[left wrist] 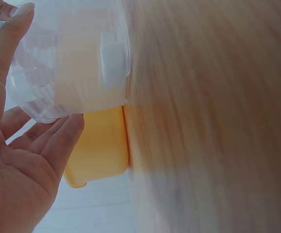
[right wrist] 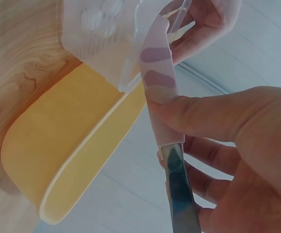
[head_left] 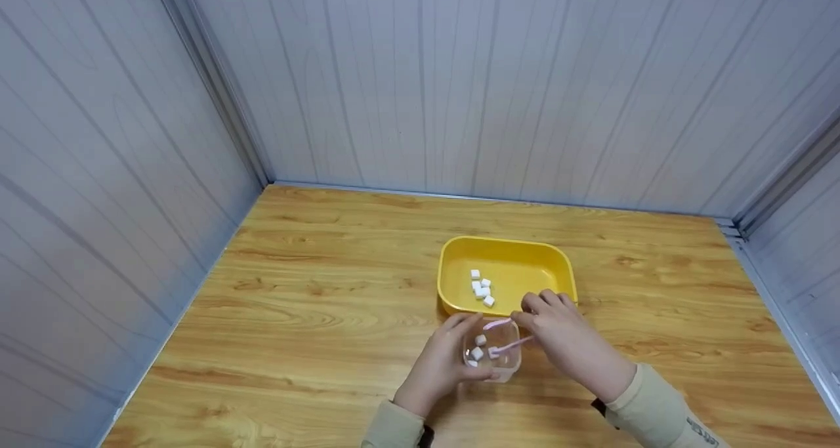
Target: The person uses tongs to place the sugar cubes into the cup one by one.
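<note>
My left hand (head_left: 438, 361) grips a small clear plastic box (head_left: 505, 373), with the thumb along its near side and fingers at the far side. Inside the box lie several white cubes (head_left: 477, 353). In the right wrist view, my right hand (right wrist: 256, 141) pinches pink-and-metal tongs (right wrist: 162, 116) between thumb and fingers. Their pink arms reach over the box, tips spread apart in the head view, one tip right at a white cube (head_left: 493, 352). Just beyond stands a yellow tray (head_left: 525, 277) with several more white cubes (head_left: 482, 292) on its left part.
A wood-grain table (head_left: 315, 317) carries the box and tray. Pale panel walls (head_left: 453, 87) rise at the back and on both sides. The right hand overlaps the tray's near right corner in the head view.
</note>
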`<state>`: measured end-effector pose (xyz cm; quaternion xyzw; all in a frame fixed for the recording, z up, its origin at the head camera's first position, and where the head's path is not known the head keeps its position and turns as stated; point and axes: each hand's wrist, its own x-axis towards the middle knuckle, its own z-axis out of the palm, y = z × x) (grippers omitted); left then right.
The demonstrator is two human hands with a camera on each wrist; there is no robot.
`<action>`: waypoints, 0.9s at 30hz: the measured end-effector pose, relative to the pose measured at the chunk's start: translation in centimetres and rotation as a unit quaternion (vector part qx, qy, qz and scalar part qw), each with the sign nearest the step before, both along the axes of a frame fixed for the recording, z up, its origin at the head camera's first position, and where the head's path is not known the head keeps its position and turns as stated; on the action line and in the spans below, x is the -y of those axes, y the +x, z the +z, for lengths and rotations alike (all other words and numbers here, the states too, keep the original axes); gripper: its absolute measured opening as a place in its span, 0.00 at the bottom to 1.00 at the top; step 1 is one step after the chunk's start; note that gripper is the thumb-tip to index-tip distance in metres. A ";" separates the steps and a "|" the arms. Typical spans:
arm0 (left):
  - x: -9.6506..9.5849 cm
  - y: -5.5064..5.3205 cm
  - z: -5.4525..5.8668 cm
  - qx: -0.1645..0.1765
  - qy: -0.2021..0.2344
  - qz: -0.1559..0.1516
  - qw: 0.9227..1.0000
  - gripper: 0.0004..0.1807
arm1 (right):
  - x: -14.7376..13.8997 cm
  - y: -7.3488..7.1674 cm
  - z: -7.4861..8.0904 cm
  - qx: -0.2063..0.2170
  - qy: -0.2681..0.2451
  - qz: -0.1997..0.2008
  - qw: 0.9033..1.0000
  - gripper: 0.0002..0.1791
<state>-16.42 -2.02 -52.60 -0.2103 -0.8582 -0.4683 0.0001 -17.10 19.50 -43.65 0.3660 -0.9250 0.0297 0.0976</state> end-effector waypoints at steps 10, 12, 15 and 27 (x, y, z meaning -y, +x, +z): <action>0.1 0.1 0.1 0.003 -0.006 0.000 1.000 0.49 | -0.3 0.2 0.6 0.003 -0.001 -0.009 1.000 0.23; 0.1 0.1 0.1 0.005 -0.006 0.001 1.000 0.49 | -0.4 0.2 0.8 0.004 0.003 -0.014 1.000 0.23; 0.1 0.1 0.2 0.007 -0.005 0.000 1.000 0.49 | -0.6 0.1 1.2 0.007 0.007 -0.020 1.000 0.24; 0.0 0.0 0.1 0.006 0.003 -0.001 1.000 0.50 | -1.3 -0.7 2.8 -0.021 -0.010 -0.033 0.999 0.25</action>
